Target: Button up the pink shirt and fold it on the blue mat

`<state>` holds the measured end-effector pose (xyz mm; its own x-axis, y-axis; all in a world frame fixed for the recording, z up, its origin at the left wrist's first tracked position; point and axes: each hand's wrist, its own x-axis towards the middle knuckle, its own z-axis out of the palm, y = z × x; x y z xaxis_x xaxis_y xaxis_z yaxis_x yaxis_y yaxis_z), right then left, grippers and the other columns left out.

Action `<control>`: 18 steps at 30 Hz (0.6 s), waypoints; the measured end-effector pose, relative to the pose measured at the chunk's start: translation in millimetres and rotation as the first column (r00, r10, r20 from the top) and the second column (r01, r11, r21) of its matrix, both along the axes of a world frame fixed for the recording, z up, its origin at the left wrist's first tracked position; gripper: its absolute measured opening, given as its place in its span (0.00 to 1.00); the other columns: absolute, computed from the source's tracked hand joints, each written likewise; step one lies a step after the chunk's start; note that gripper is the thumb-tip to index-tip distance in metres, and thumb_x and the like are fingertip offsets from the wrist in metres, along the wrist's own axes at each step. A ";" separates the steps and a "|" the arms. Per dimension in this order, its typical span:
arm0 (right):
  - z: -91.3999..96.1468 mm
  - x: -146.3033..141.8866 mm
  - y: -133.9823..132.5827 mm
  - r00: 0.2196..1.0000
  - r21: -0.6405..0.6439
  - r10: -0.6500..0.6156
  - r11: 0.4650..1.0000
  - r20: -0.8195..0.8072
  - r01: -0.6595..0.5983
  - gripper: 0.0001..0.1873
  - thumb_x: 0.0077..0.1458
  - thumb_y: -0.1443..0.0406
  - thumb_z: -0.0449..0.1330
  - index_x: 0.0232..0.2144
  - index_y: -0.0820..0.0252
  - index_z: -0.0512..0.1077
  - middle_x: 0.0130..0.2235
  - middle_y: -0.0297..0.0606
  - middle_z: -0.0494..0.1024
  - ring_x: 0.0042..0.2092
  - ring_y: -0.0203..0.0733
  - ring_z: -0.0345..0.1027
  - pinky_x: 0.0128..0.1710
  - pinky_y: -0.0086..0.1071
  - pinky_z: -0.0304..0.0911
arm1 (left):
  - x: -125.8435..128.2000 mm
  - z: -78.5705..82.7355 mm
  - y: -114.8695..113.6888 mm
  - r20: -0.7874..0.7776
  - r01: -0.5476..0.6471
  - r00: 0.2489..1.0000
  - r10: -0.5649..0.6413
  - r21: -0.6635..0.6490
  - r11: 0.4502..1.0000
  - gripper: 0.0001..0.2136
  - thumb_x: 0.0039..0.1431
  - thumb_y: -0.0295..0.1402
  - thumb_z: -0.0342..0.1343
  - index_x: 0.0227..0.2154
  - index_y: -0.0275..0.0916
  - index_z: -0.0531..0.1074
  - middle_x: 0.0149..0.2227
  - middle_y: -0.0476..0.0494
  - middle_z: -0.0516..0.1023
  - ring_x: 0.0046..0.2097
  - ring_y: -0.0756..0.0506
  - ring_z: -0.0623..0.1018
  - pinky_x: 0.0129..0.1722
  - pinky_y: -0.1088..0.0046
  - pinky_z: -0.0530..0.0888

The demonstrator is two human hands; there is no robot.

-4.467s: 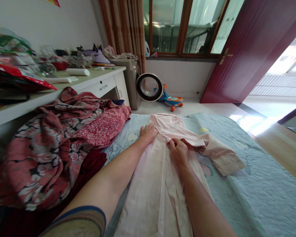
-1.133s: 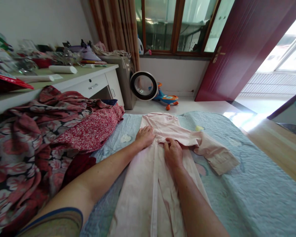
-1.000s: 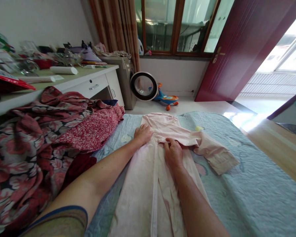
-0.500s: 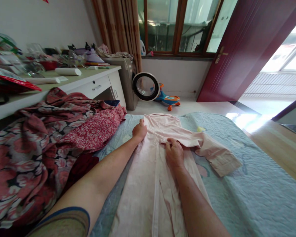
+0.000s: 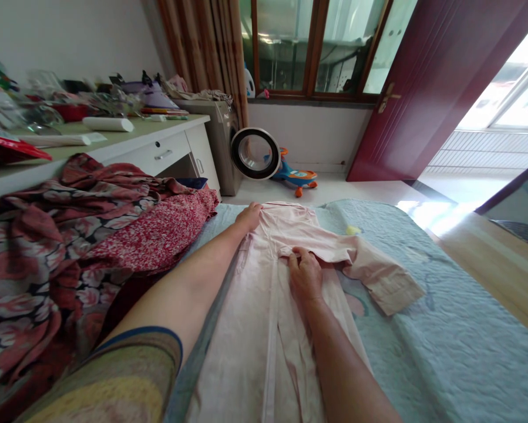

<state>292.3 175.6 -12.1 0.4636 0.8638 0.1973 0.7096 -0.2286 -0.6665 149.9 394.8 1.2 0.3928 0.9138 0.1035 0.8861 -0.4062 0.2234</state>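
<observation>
A pale pink shirt (image 5: 264, 329) lies spread lengthwise on the light blue bedspread (image 5: 444, 352), collar end away from me. My left hand (image 5: 249, 216) reaches to the shirt's far left corner near the collar, and its fingers are curled on the cloth edge. My right hand (image 5: 305, 273) rests on the middle of the shirt with its fingers bent over the edge of the folded-in sleeve. That sleeve (image 5: 378, 276) runs out to the right across the bed.
A heap of red flowered clothes (image 5: 70, 235) fills the bed's left side. A cluttered white desk (image 5: 158, 147) stands behind it, then a washing machine (image 5: 228, 147). A toy car (image 5: 299, 175) sits on the floor by a dark red door (image 5: 422, 88).
My left hand has slid from the shirt's chest up along its left edge to the far corner by the collar. My right hand has stayed on the sleeve fold.
</observation>
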 end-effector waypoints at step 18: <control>3.9 -2.5 -1.3 1.000 -0.047 -0.003 0.999 -0.015 0.002 0.15 0.61 0.64 0.55 0.48 0.56 0.76 0.43 0.43 0.78 0.45 0.46 0.71 0.44 0.33 0.60 | 3.2 13.8 38.7 -0.172 -0.115 0.979 0.107 -0.035 0.993 0.14 0.60 0.36 0.53 0.46 0.36 0.74 0.59 0.32 0.65 0.60 0.33 0.63 0.56 0.58 0.64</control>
<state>289.8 174.3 -8.2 0.4682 0.8709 0.1490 0.6988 -0.2618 -0.6656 153.1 433.5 14.9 0.2967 0.9550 0.0020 0.9517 -0.2958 0.0820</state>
